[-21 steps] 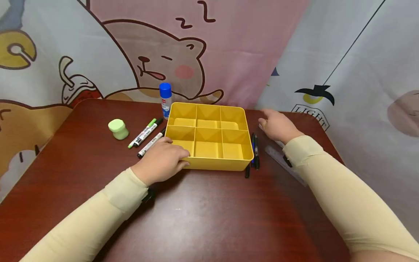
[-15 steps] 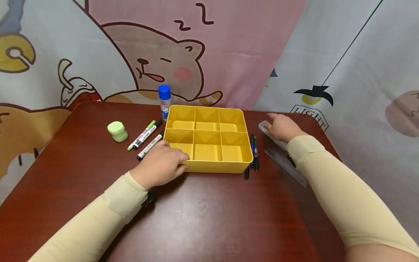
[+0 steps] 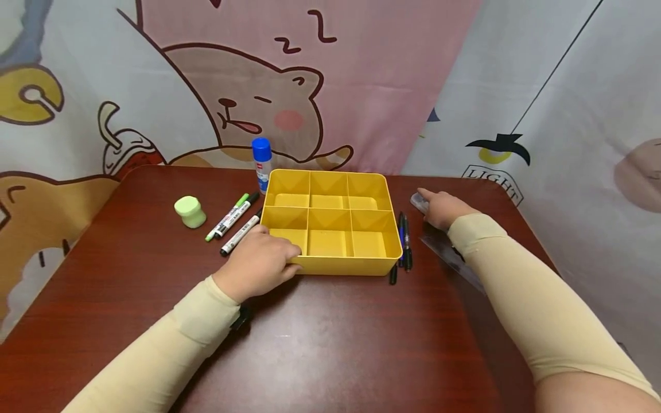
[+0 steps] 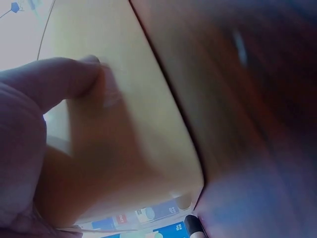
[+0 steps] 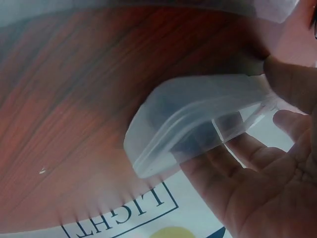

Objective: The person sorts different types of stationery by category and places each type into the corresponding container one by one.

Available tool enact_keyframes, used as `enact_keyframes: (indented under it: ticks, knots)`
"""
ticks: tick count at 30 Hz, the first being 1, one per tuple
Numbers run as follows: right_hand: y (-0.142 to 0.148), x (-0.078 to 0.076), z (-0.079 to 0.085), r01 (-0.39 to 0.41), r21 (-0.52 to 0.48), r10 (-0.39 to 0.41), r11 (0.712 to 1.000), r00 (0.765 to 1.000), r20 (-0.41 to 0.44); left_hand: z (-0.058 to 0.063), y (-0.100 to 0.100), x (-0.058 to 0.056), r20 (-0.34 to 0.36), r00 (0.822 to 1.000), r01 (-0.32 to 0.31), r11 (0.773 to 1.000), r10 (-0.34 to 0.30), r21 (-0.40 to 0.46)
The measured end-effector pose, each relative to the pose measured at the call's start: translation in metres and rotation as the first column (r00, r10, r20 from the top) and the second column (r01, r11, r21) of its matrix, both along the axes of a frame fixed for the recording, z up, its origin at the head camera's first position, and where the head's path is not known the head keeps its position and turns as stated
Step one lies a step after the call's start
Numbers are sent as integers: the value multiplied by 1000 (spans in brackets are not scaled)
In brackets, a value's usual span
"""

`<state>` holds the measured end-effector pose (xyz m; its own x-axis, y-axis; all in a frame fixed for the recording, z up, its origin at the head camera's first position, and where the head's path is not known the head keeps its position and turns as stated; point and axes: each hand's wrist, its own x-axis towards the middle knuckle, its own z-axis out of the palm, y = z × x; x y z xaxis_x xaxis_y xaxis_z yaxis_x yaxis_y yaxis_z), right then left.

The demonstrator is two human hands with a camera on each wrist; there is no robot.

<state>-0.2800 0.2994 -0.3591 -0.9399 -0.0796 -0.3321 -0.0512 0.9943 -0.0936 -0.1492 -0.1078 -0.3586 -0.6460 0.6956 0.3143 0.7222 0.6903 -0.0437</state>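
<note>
At the front left corner of the yellow divided box, my left hand grips the rim. Its thumb presses the outer wall in the left wrist view, and its fingers reach over the edge. To the right of the box, my right hand holds a clear plastic case. In the right wrist view the thumb lies on one side of this translucent case and the fingers on the other. The case's contents cannot be made out. A clear ruler lies just below the right hand, partly hidden by the sleeve.
Several pens lie along the box's right side. On the left are a white marker, more markers and a light green sponge-like piece. A blue-capped glue bottle stands behind the box. A printed curtain borders the table.
My right hand has shifted slightly and its fingers have closed round the clear case, which was lying on the table. The left hand stays on the box; the head view has tilted slightly.
</note>
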Motion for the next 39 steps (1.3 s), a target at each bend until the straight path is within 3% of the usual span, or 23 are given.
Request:
enact_keyframes:
  ticks: [18,39]
  knots:
    - [-7,-2,-4,-20,61,21,998,1000,-18,-1,1,1,-4,1000,-12,1000,12,5]
    - [-12,-4,-5,18,39,-16,999,999,-47,-3,-1,0,-18,1000,-18,1000,17,-4]
